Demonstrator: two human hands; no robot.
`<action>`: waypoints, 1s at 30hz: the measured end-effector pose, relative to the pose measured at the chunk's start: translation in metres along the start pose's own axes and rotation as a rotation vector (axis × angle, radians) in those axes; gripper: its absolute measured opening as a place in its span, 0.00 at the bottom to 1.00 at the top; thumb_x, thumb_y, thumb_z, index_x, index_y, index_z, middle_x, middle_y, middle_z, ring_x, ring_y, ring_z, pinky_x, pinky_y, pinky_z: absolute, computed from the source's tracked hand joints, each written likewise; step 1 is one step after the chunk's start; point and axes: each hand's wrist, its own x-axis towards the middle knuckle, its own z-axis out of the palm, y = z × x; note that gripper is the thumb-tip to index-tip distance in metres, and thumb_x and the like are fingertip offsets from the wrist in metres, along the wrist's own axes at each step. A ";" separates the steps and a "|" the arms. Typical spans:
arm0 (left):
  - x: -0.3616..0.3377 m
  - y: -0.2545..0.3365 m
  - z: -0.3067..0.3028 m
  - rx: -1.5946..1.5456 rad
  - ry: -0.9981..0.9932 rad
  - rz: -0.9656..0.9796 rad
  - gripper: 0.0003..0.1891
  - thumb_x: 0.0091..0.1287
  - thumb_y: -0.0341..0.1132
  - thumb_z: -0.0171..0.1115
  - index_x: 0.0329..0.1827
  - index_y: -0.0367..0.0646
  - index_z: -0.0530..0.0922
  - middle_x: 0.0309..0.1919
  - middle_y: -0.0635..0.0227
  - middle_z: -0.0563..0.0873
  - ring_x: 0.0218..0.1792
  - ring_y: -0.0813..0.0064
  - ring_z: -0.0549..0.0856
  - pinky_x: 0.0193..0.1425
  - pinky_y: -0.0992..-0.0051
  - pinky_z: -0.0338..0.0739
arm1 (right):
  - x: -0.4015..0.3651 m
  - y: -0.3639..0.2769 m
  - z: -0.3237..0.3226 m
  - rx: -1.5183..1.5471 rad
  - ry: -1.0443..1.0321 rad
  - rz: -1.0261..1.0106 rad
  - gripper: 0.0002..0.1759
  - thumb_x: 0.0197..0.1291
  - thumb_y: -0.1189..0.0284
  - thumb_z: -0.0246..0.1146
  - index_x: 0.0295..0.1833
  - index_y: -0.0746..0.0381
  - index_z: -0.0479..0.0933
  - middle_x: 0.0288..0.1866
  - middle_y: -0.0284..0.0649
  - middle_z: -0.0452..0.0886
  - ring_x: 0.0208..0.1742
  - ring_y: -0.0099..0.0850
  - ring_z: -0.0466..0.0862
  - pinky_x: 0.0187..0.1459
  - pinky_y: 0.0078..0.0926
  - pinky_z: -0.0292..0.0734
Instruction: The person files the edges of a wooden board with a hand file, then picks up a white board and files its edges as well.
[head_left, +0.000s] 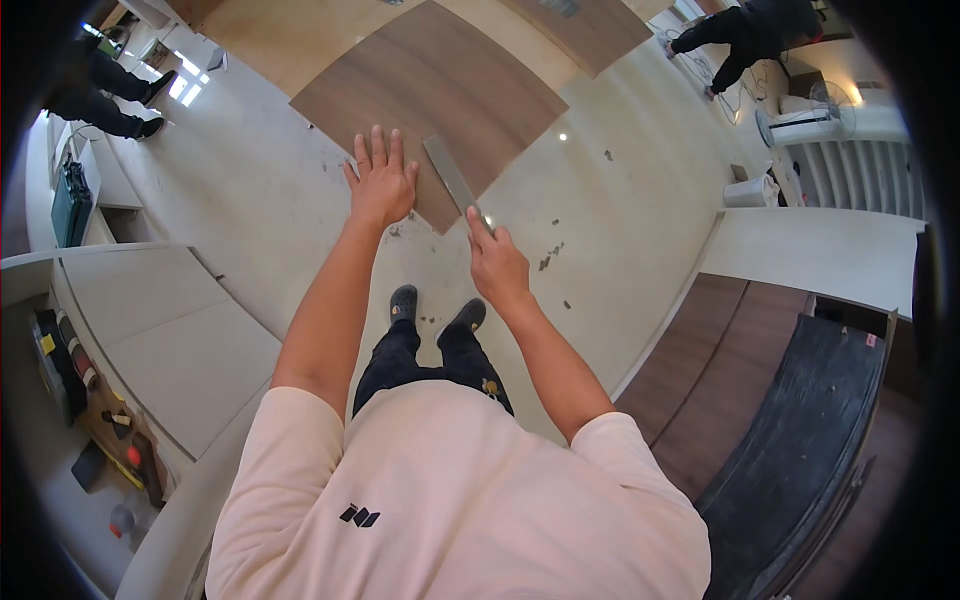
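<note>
Panel (430,90) of brown wood grain lies beyond the shoes (403,303), a flat metal tool (449,172) gripped in the right hand (498,262) at its near right edge. The left hand (383,188) lies on the panel's near left part, fingers spread; far left, another person's dark-clad legs (112,92) show.

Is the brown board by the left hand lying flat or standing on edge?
Lying flat: the brown board shows its broad face upward, and the left hand rests on it, fingers spread.
</note>
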 end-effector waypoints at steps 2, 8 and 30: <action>-0.001 0.000 0.001 -0.003 -0.013 -0.004 0.36 0.81 0.55 0.41 0.87 0.52 0.48 0.87 0.59 0.42 0.85 0.46 0.37 0.82 0.35 0.40 | -0.005 0.004 0.003 -0.009 0.000 -0.024 0.27 0.74 0.63 0.61 0.76 0.35 0.71 0.36 0.42 0.74 0.33 0.48 0.82 0.34 0.47 0.78; -0.004 0.005 -0.007 0.018 -0.044 -0.014 0.36 0.82 0.54 0.38 0.87 0.51 0.46 0.87 0.59 0.42 0.86 0.48 0.36 0.84 0.39 0.36 | 0.004 0.008 0.000 -0.037 -0.028 -0.042 0.27 0.75 0.61 0.58 0.77 0.34 0.69 0.40 0.44 0.76 0.33 0.50 0.83 0.34 0.49 0.80; -0.043 0.044 -0.006 0.160 -0.091 0.233 0.53 0.64 0.69 0.61 0.87 0.52 0.51 0.87 0.57 0.47 0.86 0.52 0.41 0.85 0.44 0.33 | -0.069 0.053 -0.016 0.345 0.136 0.168 0.28 0.73 0.68 0.62 0.76 0.46 0.73 0.32 0.42 0.75 0.34 0.42 0.79 0.41 0.40 0.78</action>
